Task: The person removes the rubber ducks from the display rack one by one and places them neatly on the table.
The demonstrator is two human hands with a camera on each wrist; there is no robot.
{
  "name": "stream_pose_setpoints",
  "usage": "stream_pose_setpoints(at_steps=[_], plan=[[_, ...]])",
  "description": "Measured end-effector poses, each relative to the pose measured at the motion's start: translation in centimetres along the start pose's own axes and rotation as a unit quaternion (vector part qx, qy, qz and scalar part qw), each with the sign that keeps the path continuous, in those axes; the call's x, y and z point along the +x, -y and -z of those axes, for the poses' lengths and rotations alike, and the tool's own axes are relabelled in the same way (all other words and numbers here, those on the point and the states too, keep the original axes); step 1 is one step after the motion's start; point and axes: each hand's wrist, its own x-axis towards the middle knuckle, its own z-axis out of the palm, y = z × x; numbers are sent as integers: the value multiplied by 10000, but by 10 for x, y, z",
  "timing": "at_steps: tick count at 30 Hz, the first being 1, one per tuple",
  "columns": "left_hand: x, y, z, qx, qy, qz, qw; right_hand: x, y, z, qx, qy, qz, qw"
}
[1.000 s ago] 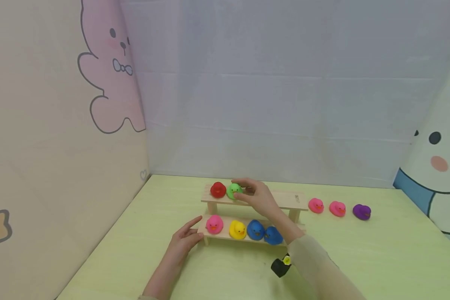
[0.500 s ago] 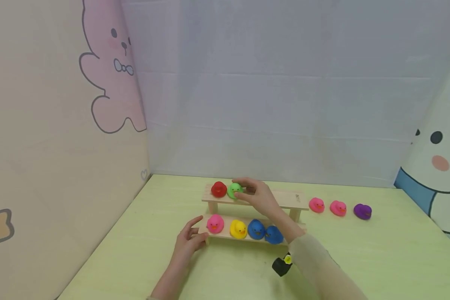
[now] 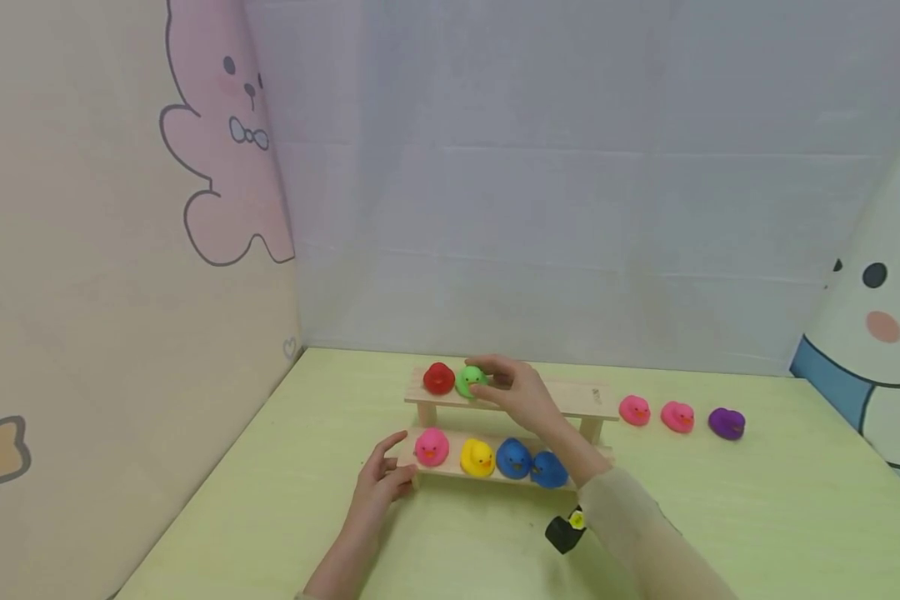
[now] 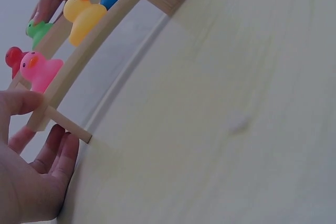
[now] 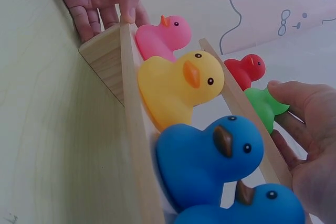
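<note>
On the table stands a two-tier wooden rack (image 3: 570,398). My right hand (image 3: 521,396) pinches a green rubber duck (image 3: 467,381) on the upper tier, beside a red rubber duck (image 3: 438,378). The left hand (image 3: 375,483) grips the left end of the lower tier. In the left wrist view its thumb (image 4: 23,102) lies at the board's end, fingers around the leg. Along the lower tier sit a pink duck (image 3: 431,447), a yellow duck (image 3: 477,457) and two blue ducks, one (image 3: 513,457) next to the other (image 3: 549,469).
Right of the rack, two pink ducks, one (image 3: 634,410) left of the other (image 3: 678,417), and a purple duck (image 3: 727,423) sit on the table. A black object with a yellow part (image 3: 564,534) lies in front, partly behind the right sleeve (image 3: 633,533). Printed cloth walls enclose the table.
My left hand has shifted slightly right, closer around the rack's end. The right hand stays at the green duck, and the ducks keep their places.
</note>
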Motion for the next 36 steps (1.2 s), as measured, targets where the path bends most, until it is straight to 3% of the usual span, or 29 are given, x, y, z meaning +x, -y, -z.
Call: stream_pose_setpoints(at_steps=[5, 12, 18, 25, 29, 36], plan=[[-10, -14, -1, -15, 87, -43, 10000, -1, -1, 0, -16, -30, 87, 10000], [9, 18, 3, -38, 46, -22, 10000, -22, 35, 13, 221, 159, 155, 9995], [10, 21, 6, -18, 111, 20, 9999, -34, 37, 32, -182, -75, 374, 9991], [10, 18, 6, -90, 80, 144, 9998, -43, 28, 67, -616, -545, 924, 9923], [9, 17, 6, -118, 86, 192, 9997, -43, 9, 92, -972, -951, 1174, 9837], [8, 17, 7, -137, 151, 115, 9997, -54, -17, 127, -1235, -1479, 929, 9769]])
